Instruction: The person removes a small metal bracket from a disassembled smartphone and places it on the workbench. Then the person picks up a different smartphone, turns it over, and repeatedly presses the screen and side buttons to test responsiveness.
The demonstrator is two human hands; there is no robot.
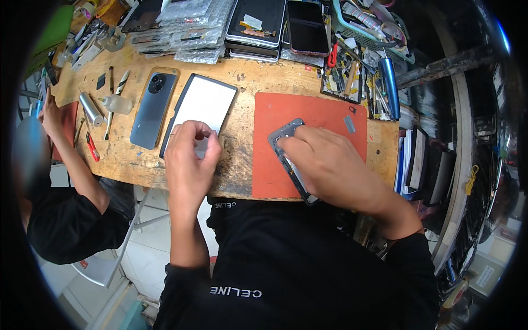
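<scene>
My right hand [324, 162] lies flat on a grey phone frame [286, 135], pressing it onto the red work mat [324, 113]. My left hand [190, 157] rests on the near end of a white screen panel with a dark rim [202, 102], fingers curled over its lower edge; I cannot tell if it pinches something. A grey-blue phone back with a round camera [153, 107] lies just left of the panel.
A small grey part [349, 124] sits on the mat's far right. A clear bottle [116, 103], metal cylinder [91, 108] and red cutter [92, 146] lie left. Stacked screens [256, 25] and tools [352, 71] fill the back. Another person's arm [66, 148] is at left.
</scene>
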